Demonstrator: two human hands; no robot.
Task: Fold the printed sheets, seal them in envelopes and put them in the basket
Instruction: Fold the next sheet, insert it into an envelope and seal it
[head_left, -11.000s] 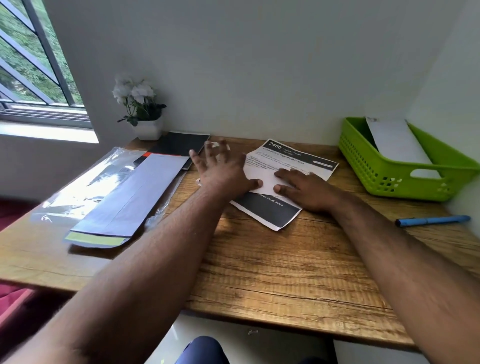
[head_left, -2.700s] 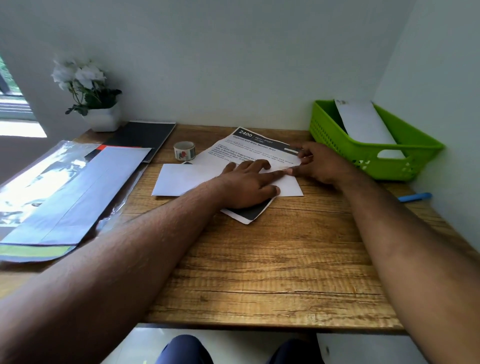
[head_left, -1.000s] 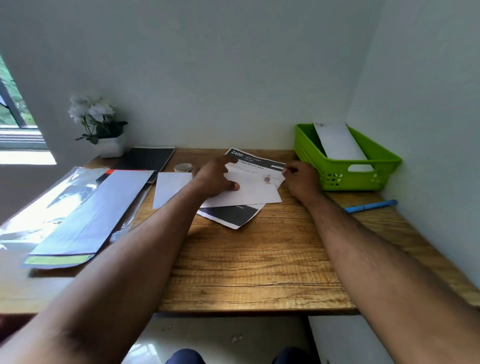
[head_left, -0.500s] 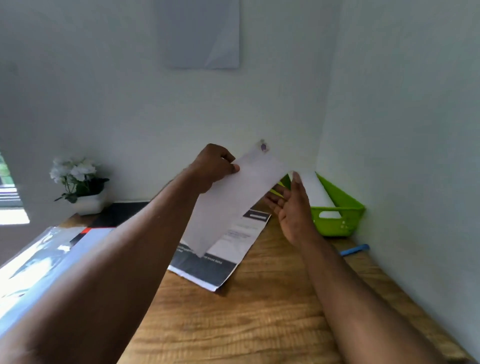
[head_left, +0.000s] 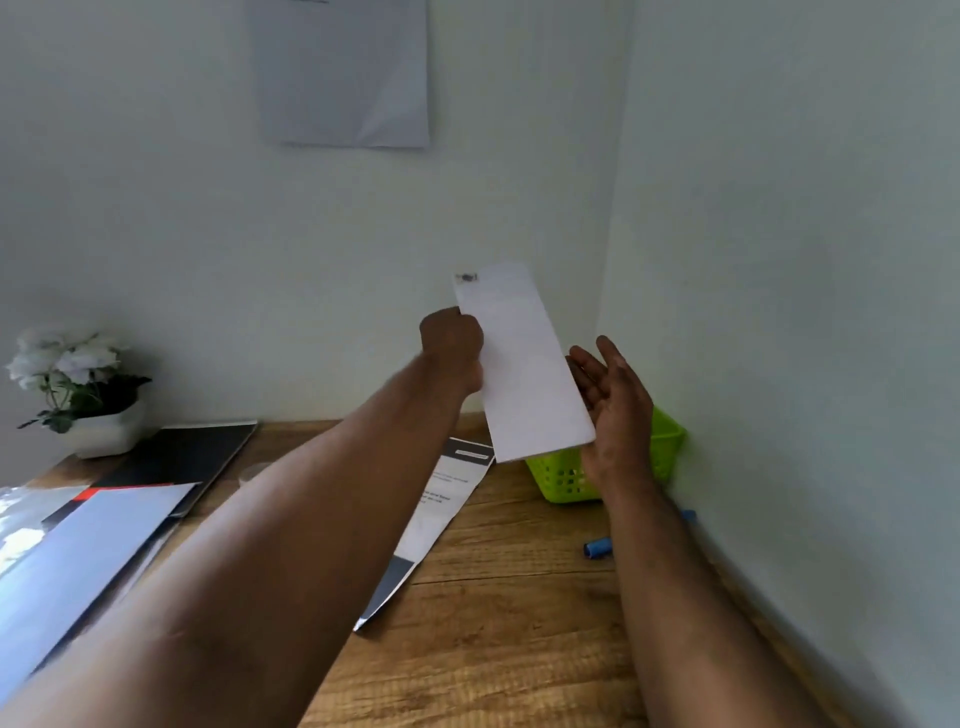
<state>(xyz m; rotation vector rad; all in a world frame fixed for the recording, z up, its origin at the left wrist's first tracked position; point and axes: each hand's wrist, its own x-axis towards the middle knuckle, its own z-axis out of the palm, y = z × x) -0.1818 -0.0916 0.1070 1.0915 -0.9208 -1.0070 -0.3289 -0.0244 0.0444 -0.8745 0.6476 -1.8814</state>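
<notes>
Wooden desk (head_left: 509, 623) is sitting in a corner of pale walls, a grey sheet (head_left: 343, 73) hanging on the back wall. Left hand (head_left: 451, 345) is pinching a white envelope (head_left: 524, 364) held up in the air, just above the green basket (head_left: 569, 475). Right hand (head_left: 613, 395) is spread open, palm beside the envelope's lower edge. Printed sheet (head_left: 441, 514) is lying on the desk, text too blurred to read. Potted white flowers (head_left: 72, 384) far left, blue pen (head_left: 597, 548) near the right wall.
</notes>
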